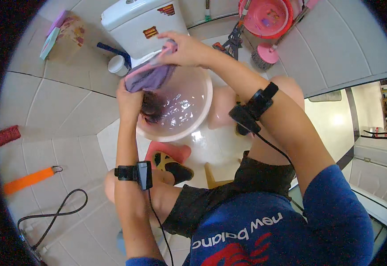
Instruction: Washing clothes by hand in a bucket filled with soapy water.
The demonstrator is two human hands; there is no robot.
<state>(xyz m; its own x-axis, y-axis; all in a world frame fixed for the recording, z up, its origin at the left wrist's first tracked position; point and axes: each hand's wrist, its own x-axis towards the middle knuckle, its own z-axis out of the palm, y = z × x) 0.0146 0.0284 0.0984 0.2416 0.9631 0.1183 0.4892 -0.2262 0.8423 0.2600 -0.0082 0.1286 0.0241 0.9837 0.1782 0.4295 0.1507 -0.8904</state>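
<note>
A purple and pink piece of cloth (152, 75) is held stretched over a large pale plastic basin (208, 99). My left hand (128, 98) grips its lower left end beside the basin's rim. At the far upper end, my right hand (186, 50) pinches the cloth between thumb and fingers, with some fingers extended. Water (183, 106) in the basin reflects bright light. Below the cloth, near my left hand, a dark bundle of fabric (152, 108) lies partly in the water; the rest of it is hidden.
A white toilet (143, 26) stands beyond the basin, with a small white tub (118, 65) beside it. To the upper right are a red basin (288, 20) and a pink scrubbing brush (265, 56). A red plastic object (183, 153) lies near my foot. A black hose (58, 212) hangs at the left.
</note>
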